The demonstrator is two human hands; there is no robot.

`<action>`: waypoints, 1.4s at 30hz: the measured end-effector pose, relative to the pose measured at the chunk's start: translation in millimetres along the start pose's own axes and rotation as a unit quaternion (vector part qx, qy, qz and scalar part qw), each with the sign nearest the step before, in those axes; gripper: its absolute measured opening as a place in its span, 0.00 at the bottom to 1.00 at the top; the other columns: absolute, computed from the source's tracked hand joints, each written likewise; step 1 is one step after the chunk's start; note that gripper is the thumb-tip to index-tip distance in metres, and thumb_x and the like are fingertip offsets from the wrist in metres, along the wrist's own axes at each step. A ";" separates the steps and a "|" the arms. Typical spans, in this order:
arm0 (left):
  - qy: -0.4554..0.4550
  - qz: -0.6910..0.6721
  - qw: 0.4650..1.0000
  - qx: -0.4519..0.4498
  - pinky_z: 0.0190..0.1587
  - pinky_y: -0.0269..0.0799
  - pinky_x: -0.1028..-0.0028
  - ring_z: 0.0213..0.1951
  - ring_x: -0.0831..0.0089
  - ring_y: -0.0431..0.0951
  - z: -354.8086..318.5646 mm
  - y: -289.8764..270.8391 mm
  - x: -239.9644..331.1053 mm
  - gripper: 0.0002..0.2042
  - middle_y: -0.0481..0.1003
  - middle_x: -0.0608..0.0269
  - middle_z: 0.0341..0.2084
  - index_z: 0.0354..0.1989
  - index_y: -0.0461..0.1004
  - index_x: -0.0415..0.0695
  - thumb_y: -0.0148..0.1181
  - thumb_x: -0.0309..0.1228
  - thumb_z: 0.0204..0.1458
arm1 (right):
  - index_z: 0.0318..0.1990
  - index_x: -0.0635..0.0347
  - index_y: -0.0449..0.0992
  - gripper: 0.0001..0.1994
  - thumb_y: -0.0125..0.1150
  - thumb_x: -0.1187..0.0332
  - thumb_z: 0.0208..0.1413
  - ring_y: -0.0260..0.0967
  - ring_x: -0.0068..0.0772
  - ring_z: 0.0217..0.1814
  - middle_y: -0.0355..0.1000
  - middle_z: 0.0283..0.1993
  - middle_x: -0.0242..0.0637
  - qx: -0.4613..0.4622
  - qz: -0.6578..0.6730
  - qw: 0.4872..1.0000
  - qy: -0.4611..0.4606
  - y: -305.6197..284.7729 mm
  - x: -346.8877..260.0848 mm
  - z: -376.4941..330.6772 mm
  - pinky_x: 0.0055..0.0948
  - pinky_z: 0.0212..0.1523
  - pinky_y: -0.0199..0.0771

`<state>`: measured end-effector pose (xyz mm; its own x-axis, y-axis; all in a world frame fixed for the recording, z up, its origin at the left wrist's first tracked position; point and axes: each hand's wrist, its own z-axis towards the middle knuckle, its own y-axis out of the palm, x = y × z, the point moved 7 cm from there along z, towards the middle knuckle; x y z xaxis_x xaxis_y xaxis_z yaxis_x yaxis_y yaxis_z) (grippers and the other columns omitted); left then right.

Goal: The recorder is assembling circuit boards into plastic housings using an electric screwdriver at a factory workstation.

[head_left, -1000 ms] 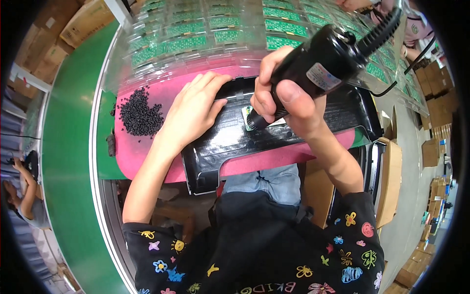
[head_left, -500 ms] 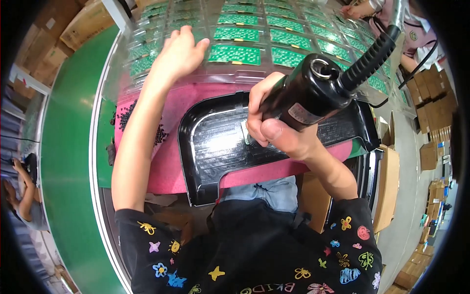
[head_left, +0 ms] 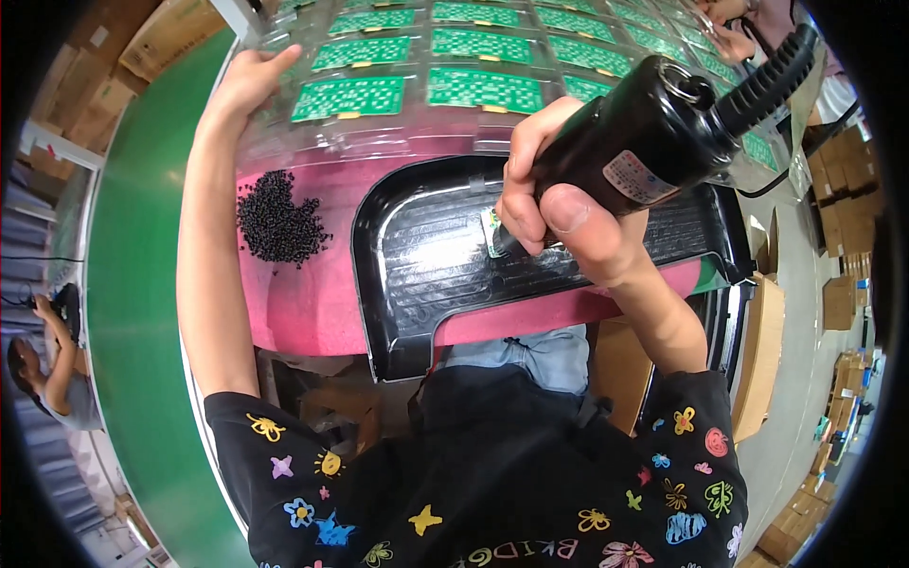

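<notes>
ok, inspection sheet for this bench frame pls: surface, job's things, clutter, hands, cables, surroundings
Surface: pink mat on the bench, green belt along its left.
Job's things: black tray on the mat, a small green board on it under the tip of the black driver; clear tray of green boards behind.
Clutter: pile of black screws on the mat, left of the black tray.
Hands: left hand reaches to the clear tray's left edge; right hand grips the driver.
Cables: ribbed black cord off the driver's top.
Surroundings: cardboard boxes on the right, another person at far left.
</notes>
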<state>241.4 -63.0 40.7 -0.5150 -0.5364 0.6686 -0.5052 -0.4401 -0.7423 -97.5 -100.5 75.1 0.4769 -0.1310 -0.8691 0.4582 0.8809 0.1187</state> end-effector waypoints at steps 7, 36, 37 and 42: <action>-0.005 -0.024 0.989 0.143 0.24 0.66 0.73 0.20 0.78 0.69 20.6 -47.6 -73.0 0.23 0.74 0.64 0.19 0.45 0.78 0.32 0.61 0.44 0.54 | 0.40 0.64 0.63 0.22 0.62 0.54 0.54 0.58 0.21 0.16 0.62 0.19 0.32 -0.005 0.011 1.000 0.008 -4.8 -2.9 3.4 0.22 0.18 0.60; -0.043 -0.093 0.981 0.164 0.54 0.67 0.65 0.46 0.59 0.77 128.8 -72.4 -231.6 0.26 0.78 0.42 0.42 0.52 0.71 0.27 0.59 0.40 0.55 | 0.41 0.64 0.64 0.15 0.61 0.69 0.50 0.61 0.23 0.20 0.65 0.22 0.36 0.035 0.076 0.995 0.052 -32.5 -7.7 -32.1 0.24 0.21 0.64; -0.071 -0.037 0.939 0.333 0.54 0.67 0.65 0.47 0.58 0.77 109.9 -118.8 -271.5 0.30 0.77 0.43 0.43 0.56 0.66 0.28 0.61 0.41 0.52 | 0.41 0.64 0.64 0.15 0.61 0.69 0.50 0.61 0.23 0.20 0.65 0.22 0.36 0.018 0.093 0.994 0.056 -26.0 -8.5 -34.2 0.24 0.21 0.64; -0.265 0.249 0.874 0.323 0.48 0.72 0.67 0.45 0.62 0.77 61.2 -225.7 -293.2 0.34 0.77 0.48 0.44 0.50 0.64 0.35 0.72 0.44 0.39 | 0.38 0.60 0.71 0.13 0.64 0.76 0.43 0.66 0.17 0.32 0.70 0.36 0.31 0.088 0.119 0.985 0.086 -51.4 -27.5 -50.5 0.19 0.33 0.68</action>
<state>548.8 149.6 9.4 -0.0806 -0.9599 0.2685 0.2751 -0.2804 -0.9196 -172.0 -119.2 68.6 0.4590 0.1620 -0.8736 0.4785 0.7834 0.3967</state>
